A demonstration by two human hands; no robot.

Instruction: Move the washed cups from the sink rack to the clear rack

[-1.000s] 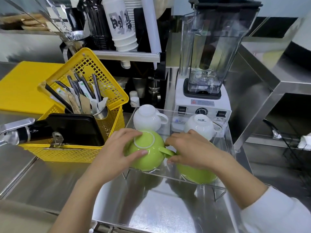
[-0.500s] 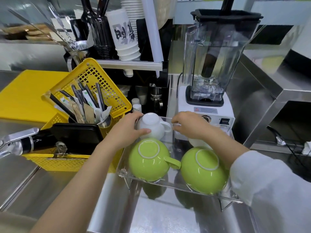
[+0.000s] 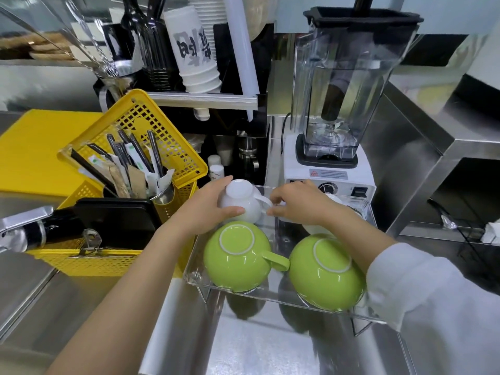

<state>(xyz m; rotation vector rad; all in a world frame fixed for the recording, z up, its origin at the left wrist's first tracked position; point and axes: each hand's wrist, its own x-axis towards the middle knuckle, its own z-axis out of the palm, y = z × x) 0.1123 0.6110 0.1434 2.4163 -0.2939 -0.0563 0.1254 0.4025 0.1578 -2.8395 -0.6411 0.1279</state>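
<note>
hands settle white cups at the clear rack's back edge: left hand clamped on one white cup, right hand curled over another, grip unclear; next, let go gently.

Left hand cupping upturned white cup, right hand beside it, 2 green cups in clear rack
</note>
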